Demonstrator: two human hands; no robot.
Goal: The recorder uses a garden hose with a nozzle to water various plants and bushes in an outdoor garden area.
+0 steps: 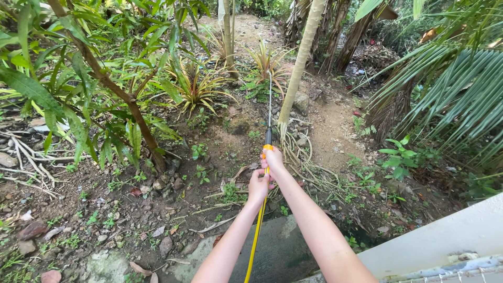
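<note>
Yellow hose (257, 230) cut off at bottom edge; thin wand's (270, 102) far tip too small to tell

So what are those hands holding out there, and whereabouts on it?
A long-handled garden tool: both hands grip its yellow shaft, the right hand farther out near the black section, the left hand just behind. Its far end is too thin to identify.

soft, even daylight under foliage, sharp throughout, faint shadows, slight wide-angle bending at the edges
</note>
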